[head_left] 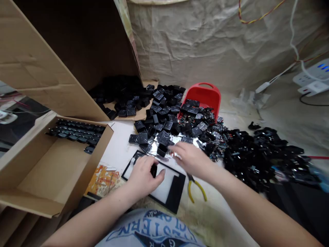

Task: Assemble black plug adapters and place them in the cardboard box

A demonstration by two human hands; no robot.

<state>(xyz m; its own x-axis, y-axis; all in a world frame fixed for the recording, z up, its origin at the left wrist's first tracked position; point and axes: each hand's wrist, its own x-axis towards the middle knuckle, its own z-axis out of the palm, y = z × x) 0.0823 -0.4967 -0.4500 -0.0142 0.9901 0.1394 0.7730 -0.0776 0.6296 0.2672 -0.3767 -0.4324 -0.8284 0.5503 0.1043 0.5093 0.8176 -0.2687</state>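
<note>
My left hand [144,174] is curled over a black-framed tray with a white base [163,187]. A small black plastic part [154,170] shows between its thumb and fingers. My right hand [191,158] reaches to the near edge of the pile, fingertips together. Small white and reddish bits show at those fingertips, too blurred to name. Just beyond the hands, an open black plastic housing [162,150] lies among many black box-shaped housings [163,138]. Pliers with yellow handles [190,191] lie beside the tray, their jaws partly under my right forearm.
To the left, a cardboard box [51,171] holds rows of black parts [77,132]. A red scoop [216,97] spills small circuit boards [218,137] at the back. Glossy black parts [252,154] are heaped on the right. A power strip [313,79] sits at far right.
</note>
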